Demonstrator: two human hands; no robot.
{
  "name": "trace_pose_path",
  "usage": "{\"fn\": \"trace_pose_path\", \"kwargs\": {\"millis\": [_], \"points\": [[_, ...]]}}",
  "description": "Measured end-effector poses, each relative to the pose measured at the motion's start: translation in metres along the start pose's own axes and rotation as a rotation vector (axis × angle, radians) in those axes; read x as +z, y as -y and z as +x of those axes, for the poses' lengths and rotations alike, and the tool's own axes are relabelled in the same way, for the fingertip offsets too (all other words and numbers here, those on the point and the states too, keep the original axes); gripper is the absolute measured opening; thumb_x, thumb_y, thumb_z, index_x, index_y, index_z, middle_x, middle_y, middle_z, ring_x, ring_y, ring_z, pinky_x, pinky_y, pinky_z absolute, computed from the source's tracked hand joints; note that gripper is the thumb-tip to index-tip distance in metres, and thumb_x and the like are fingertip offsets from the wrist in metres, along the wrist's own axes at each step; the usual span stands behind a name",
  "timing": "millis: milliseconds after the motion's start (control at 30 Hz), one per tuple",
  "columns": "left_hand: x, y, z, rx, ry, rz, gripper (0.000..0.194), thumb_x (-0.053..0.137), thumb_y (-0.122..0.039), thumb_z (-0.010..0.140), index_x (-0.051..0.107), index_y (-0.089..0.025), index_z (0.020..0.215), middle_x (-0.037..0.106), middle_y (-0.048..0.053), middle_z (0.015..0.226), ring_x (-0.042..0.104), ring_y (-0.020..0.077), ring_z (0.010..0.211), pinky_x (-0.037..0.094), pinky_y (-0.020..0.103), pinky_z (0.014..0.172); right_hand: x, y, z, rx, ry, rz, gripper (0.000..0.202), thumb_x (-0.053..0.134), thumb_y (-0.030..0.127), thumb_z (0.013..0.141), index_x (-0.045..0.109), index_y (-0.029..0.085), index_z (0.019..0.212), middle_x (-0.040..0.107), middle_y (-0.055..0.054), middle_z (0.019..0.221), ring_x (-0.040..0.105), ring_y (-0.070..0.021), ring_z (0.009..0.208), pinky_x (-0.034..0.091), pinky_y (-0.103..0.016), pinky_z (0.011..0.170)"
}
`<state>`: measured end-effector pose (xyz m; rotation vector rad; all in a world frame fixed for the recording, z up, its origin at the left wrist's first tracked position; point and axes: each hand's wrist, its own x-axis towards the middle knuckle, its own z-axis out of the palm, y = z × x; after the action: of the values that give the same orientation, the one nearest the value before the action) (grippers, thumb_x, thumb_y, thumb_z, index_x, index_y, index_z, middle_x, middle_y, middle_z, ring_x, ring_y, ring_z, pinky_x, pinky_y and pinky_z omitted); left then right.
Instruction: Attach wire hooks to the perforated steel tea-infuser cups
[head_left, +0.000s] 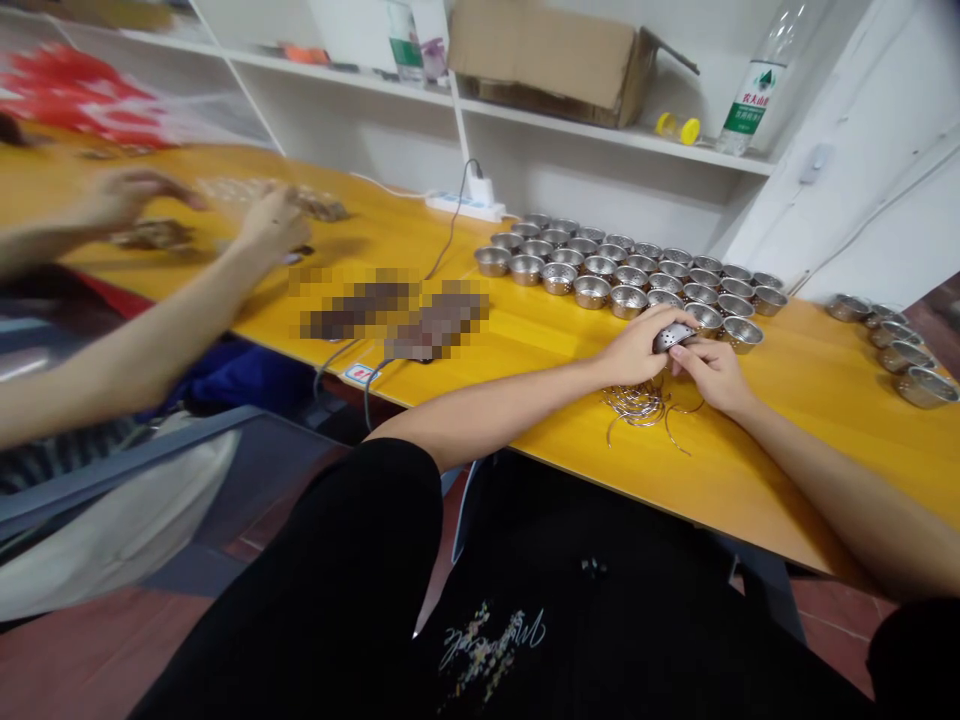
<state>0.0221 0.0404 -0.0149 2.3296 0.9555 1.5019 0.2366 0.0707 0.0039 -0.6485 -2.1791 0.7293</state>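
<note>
Between my two hands is a small perforated metal cup (675,337), tilted with its holed bottom towards me. My left hand (639,345) is closed round its far and left side. The fingers of my right hand (716,372) pinch its near right edge; whether they also hold a wire is too small to tell. Just below the hands, a loose heap of curved metal wires (636,404) lies on the yellow table (555,345). Behind them stand several rows of similar metal cups (592,290), open side up.
More cups (926,386) stand at the right. Two blurred-out dark objects (439,322) with cables lie left of my arm. A power strip (466,205) sits by the wall, under a shelf with a cardboard box (544,55) and a bottle (752,95). A co-worker's hands (274,225) are at far left.
</note>
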Motion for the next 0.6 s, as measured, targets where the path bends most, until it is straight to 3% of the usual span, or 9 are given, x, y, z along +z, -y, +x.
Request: {"fn": "trace_pose_path", "kwargs": {"millis": [267, 600], "points": [[-0.0003, -0.0001, -0.0002, -0.030, 0.007, 0.021, 0.062, 0.062, -0.002, 0.084, 0.069, -0.027, 0.140, 0.076, 0.011, 0.147, 0.071, 0.0299, 0.143, 0.056, 0.057, 0.130, -0.0011, 0.0003, 0.0006, -0.015, 0.049, -0.033, 0.074, 0.070, 0.086, 0.105, 0.079, 0.023, 0.066, 0.077, -0.007, 0.072, 0.068, -0.0231, 0.070, 0.051, -0.039, 0.072], [-0.0028, -0.0003, -0.0005, -0.022, 0.040, 0.020, 0.062, 0.063, -0.002, 0.085, 0.069, -0.026, 0.142, 0.075, 0.012, 0.149, 0.071, 0.0298, 0.142, 0.055, 0.056, 0.131, -0.0004, 0.0010, -0.0003, -0.011, 0.064, -0.009, 0.078, 0.069, 0.092, 0.102, 0.079, 0.024, 0.065, 0.075, -0.007, 0.071, 0.067, -0.0226, 0.069, 0.050, -0.040, 0.073]]}}
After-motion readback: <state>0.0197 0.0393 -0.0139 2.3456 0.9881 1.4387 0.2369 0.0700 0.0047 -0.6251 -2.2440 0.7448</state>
